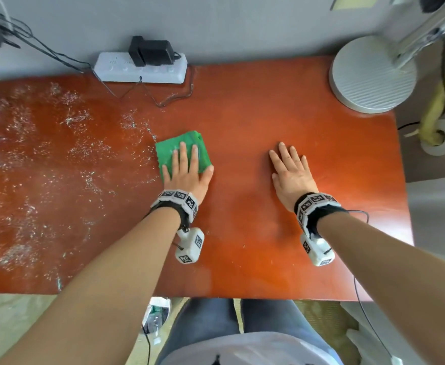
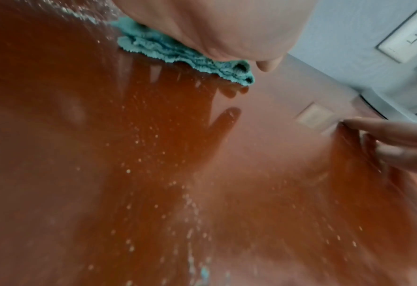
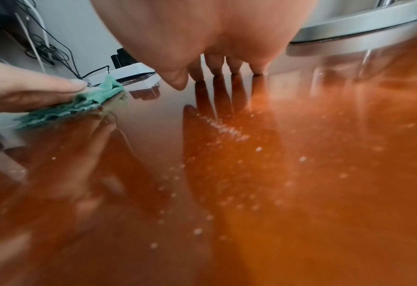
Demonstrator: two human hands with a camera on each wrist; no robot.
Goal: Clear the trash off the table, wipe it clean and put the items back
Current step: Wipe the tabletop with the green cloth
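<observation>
A folded green cloth [image 1: 171, 151] lies near the middle of the reddish-brown table [image 1: 242, 114]. My left hand [image 1: 185, 167] presses flat on it with straight fingers. In the left wrist view the cloth [image 2: 168, 52] shows under my palm. My right hand [image 1: 289, 167] rests flat on the bare table to the right, fingers spread. In the right wrist view my right fingers [image 3: 217, 67] touch the glossy surface, and the cloth [image 3: 92, 98] shows at left under the left hand's fingers [image 3: 56, 87]. White wet specks [image 1: 31, 143] cover the table's left half.
A white power strip [image 1: 139, 68] with a black adapter and cables sits at the table's back edge. A round grey lamp base [image 1: 371, 77] stands at the back right corner. A bag of trash [image 1: 155, 317] lies on the floor by my legs.
</observation>
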